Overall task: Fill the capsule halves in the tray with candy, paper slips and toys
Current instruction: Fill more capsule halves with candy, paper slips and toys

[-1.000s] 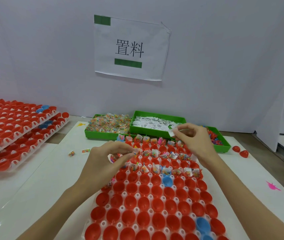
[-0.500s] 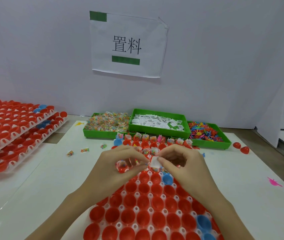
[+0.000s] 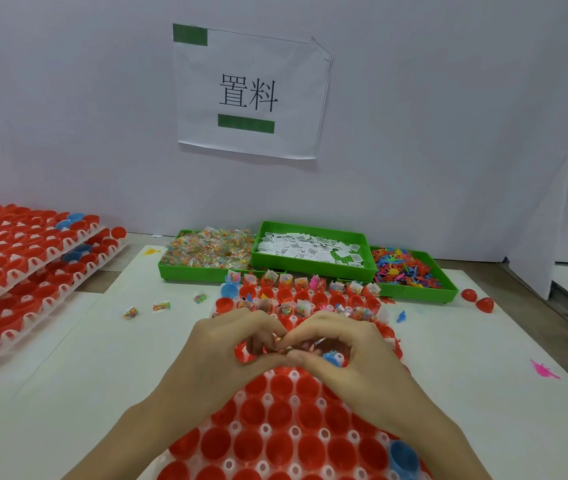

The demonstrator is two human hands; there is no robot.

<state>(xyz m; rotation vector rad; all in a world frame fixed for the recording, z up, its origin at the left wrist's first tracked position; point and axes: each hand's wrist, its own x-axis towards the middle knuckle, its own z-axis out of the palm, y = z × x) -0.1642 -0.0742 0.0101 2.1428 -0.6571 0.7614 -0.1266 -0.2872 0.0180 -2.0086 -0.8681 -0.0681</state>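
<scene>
A white tray (image 3: 264,428) of red capsule halves (image 3: 282,386) lies in front of me. Its far rows hold candy, slips and toys; the near rows are bare. Both hands meet fingertip to fingertip over the tray's middle. My left hand (image 3: 227,355) pinches a small candy packet (image 3: 280,341), mostly hidden. My right hand (image 3: 351,355) has its fingers curled round a paper slip, which I can barely see. Behind the tray stand three green bins: candy (image 3: 185,271), paper slips (image 3: 310,268) and toys (image 3: 417,294).
Stacked trays of red halves (image 3: 16,258) sit at the left. Loose candy packets (image 3: 161,306) lie left of the tray. Two red halves (image 3: 485,304), a blue toy (image 3: 402,317) and a pink toy (image 3: 543,370) lie to the right. A white wall stands behind the bins.
My right hand came back from the slips bin with a slip and joined the left hand. Both hands then dropped lower over the tray's middle.
</scene>
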